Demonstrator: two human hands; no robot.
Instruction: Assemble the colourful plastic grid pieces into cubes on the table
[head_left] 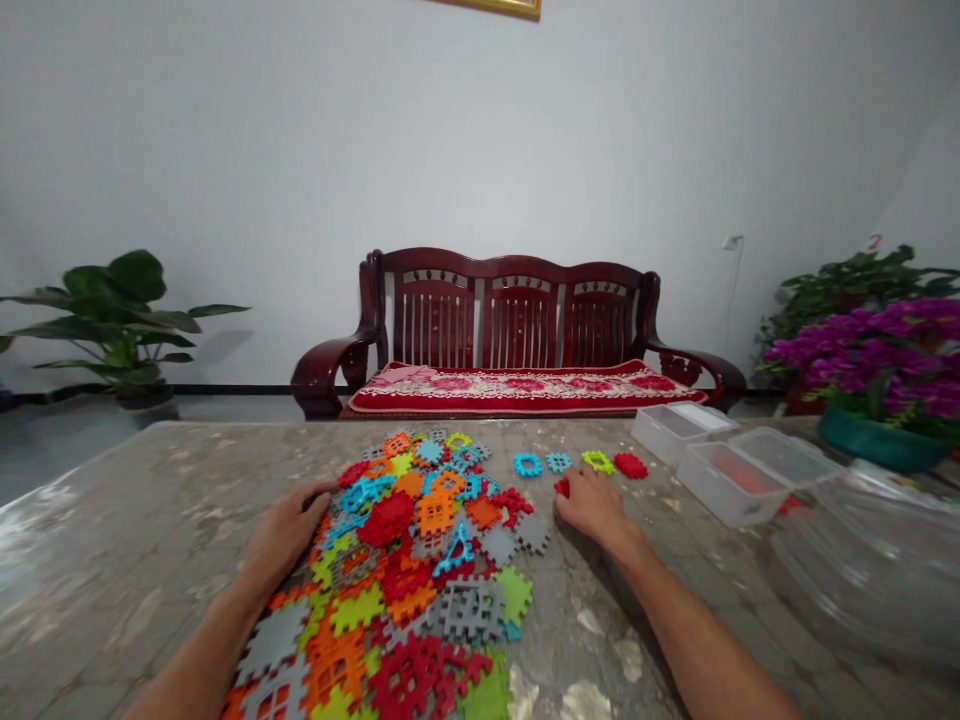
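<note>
A big pile of flat interlocking plastic building pieces (435,515) in red, orange, green, blue and grey covers the middle of the table. My left hand (289,525) rests at the pile's left edge, thumb and forefinger apart, with nothing seen in it. Right of the pile, my right hand (592,508) is closed on a red building piece (562,487), mostly hidden by the fingers. Just beyond it lies a row: a blue square frame piece (528,465), a blue lattice piece (559,462), a yellow-green frame piece (598,461) and a red piece (631,465).
Clear plastic boxes (731,485) stand to the right, one with reddish pieces inside. Nearer is a large transparent container (877,560). A teal pot (881,440) of purple flowers sits at the right edge. Behind the table (172,500) is a wooden bench (517,310).
</note>
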